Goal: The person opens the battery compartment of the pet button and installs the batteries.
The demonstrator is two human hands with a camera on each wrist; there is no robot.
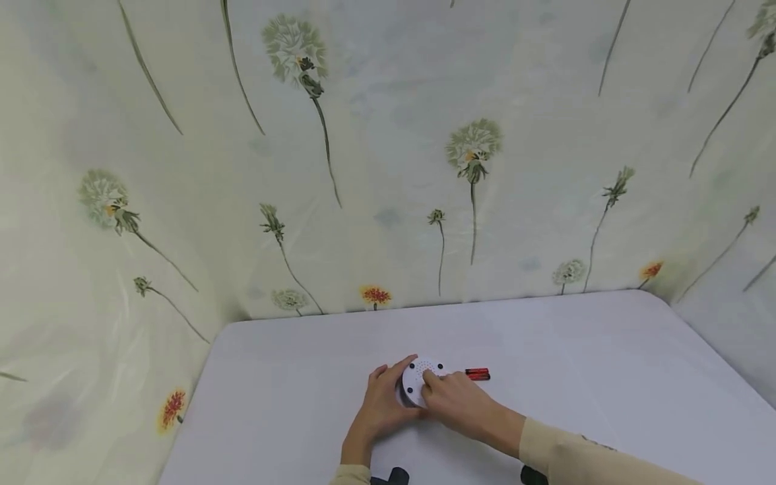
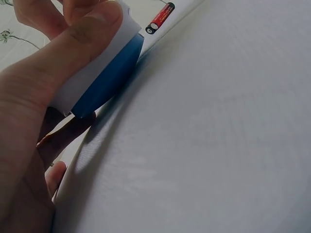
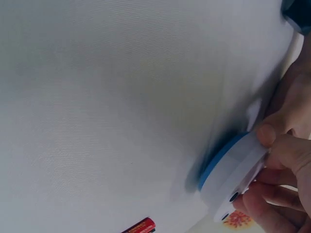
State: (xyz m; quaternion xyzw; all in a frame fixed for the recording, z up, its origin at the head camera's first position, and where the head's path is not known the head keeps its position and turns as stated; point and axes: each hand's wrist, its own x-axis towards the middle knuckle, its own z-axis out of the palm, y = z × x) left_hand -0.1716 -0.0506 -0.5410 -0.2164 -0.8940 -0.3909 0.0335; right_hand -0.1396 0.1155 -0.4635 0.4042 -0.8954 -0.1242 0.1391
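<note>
- Sleeves (image 1: 570, 448), nearest: pale, pulled back from both wrists.
- Left hand (image 1: 383, 403): thumb on one side, fingers curled round the other, gripping the device (image 1: 417, 379).
- Right hand (image 1: 461, 402): fingers bent, index tip on the device's white face; whether it also pinches something there, I cannot tell.
- The device is between the hands, low over the table (image 1: 291, 397), tilted; whether its edge touches the table is unclear.
- The device could twist or slip if the right hand pushes harder than the left thumb resists; a smooth curved side would make that likelier.
- The head view shows the face's small holes and dark feet (image 1: 411, 366); the left wrist view shows instead the blue underside (image 2: 109, 80) and the thumb's hold along the white side.
- Batteries (image 1: 477, 372), red and black, lie beside the device, past the right hand. A sweep of that hand might roll them. The head view shows two; the left wrist view plainly shows one.
- Flowered sheet (image 1: 388, 168), farthest, behind the table.
</note>
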